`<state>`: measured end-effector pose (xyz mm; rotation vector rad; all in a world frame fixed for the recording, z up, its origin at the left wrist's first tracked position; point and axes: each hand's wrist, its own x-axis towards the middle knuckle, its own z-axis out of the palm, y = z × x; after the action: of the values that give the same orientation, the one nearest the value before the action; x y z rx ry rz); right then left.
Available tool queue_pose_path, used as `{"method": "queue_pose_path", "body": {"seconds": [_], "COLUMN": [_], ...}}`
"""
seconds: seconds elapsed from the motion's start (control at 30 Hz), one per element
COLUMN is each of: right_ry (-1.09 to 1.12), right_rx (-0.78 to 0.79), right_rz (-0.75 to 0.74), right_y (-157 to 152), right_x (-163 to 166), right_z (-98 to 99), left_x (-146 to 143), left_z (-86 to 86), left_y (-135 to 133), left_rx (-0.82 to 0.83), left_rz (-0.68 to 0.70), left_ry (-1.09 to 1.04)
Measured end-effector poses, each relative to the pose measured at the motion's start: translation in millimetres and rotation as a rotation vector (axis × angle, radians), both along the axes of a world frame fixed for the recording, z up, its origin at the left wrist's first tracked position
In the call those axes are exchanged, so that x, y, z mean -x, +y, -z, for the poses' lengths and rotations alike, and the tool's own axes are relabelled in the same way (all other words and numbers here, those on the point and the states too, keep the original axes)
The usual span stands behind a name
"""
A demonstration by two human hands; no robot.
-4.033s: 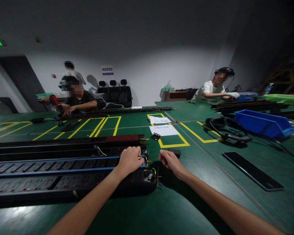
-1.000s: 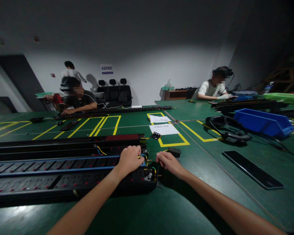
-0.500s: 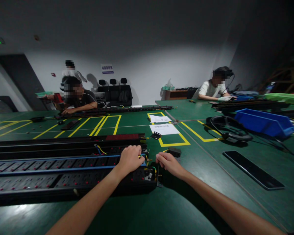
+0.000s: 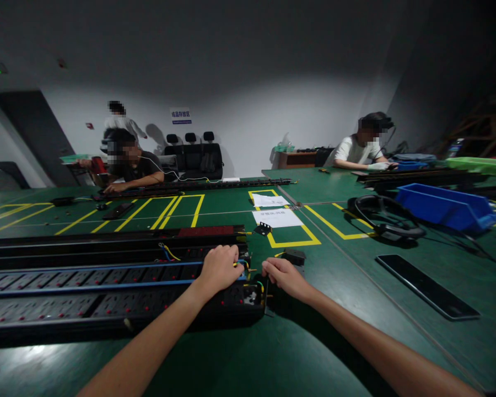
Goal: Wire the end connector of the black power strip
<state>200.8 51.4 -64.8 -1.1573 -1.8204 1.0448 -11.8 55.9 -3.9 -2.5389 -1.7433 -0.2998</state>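
My left hand (image 4: 221, 268) is closed over the right end of a long black power strip with blue edges (image 4: 152, 274), where coloured wires stick out. In front of that strip lies a second black power strip (image 4: 124, 304) with red dots along its sockets; its open right end shows wires and metal parts. Just right of the strip ends, my right hand (image 4: 284, 275) is pinched closed, and whatever its fingertips hold is too small or hidden to tell. Behind that hand sits a small black block (image 4: 294, 256) with a yellow wire.
Long black rails (image 4: 107, 242) lie behind the strips. A small black bracket (image 4: 263, 227) touches the paper sheets (image 4: 279, 218). To the right are a phone (image 4: 427, 286), a black headset (image 4: 386, 220) and a blue bin (image 4: 446, 208). Co-workers sit across the green table (image 4: 339, 325).
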Motion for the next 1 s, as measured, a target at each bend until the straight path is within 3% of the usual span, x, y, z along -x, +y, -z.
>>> {"method": "queue_pose_path", "body": {"seconds": [1.0], "right_ry": [-0.145], "right_rx": [-0.116], "right_rz": [-0.009], "right_y": [-1.8], "right_x": [-1.4], "right_z": [3.5], "left_x": [2.3], "left_z": [9.3], "left_y": [5.2], "left_rx": [-0.069], "left_rz": [0.031], "left_ry": [-0.004]}}
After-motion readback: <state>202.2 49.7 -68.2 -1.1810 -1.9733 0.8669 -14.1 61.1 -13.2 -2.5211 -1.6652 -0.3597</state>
